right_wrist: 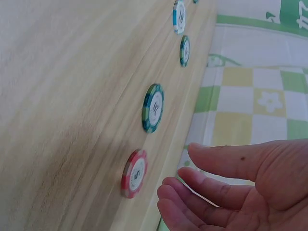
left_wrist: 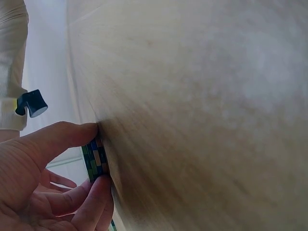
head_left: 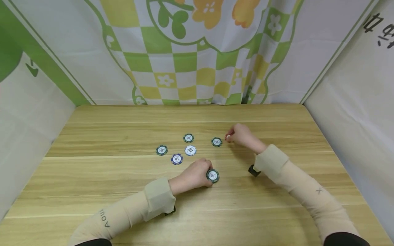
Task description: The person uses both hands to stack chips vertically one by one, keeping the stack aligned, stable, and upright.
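Note:
My left hand (head_left: pixel 195 173) grips a small stack of poker chips (head_left: pixel 212 175) by its sides, with a green 20 chip on top. In the left wrist view the stack's striped edges (left_wrist: pixel 95 159) show between thumb and fingertips, low against the table. My right hand (head_left: pixel 244 137) is over a red poker chip (right_wrist: pixel 134 174) at the right end of the loose chips. From the right wrist, its thumb and loosely bent fingers stand apart, with nothing between them, just beside that chip. A green 20 chip (head_left: pixel 217 142) lies flat to the left of the red one.
More loose chips lie flat on the wooden table (head_left: pixel 107 177): a green one (head_left: pixel 188 138) at the back, a white one (head_left: pixel 190 150), a blue one (head_left: pixel 176 159) and another green one (head_left: pixel 161 150). A checked curtain (head_left: pixel 184 68) hangs behind the table's far edge.

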Demonstrator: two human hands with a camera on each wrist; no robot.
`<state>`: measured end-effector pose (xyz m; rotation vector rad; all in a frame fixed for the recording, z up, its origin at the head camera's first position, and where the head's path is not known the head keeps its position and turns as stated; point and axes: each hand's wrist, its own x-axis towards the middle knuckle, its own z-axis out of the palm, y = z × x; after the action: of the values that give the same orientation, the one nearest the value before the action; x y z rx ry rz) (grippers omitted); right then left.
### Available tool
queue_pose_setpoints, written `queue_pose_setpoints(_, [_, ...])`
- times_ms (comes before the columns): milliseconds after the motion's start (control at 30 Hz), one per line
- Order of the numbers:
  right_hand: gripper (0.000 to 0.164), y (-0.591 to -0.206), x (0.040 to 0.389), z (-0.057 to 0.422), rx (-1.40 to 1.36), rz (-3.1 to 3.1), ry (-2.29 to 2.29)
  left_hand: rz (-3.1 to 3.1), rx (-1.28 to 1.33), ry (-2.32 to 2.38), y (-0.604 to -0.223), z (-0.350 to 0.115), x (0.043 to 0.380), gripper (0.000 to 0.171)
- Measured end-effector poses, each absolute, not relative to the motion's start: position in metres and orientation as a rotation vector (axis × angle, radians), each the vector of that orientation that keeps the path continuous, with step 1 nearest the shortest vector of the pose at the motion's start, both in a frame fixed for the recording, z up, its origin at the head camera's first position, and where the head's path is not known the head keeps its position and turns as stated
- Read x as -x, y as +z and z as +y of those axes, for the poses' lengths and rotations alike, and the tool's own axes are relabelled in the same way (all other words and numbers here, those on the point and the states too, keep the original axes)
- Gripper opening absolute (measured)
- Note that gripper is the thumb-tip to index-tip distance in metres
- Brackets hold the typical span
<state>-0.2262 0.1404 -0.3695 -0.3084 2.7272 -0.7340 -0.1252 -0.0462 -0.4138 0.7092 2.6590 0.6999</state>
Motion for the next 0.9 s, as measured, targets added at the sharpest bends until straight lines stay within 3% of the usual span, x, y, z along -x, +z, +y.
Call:
queue_pose_setpoints(633, [0.026, -0.388, 0.246, 0.148, 0.205, 2.75, -0.69, 2.657, -0.707, 0.703, -0.414, -0.046, 0.125, 0.037])
queue_pose_setpoints(900, [0.037, -0.393, 0.248, 0.147, 0.185, 2.738, -0.692, 2.662, -0.706, 0.698, -0.414, -0.046, 0.125, 0.037])
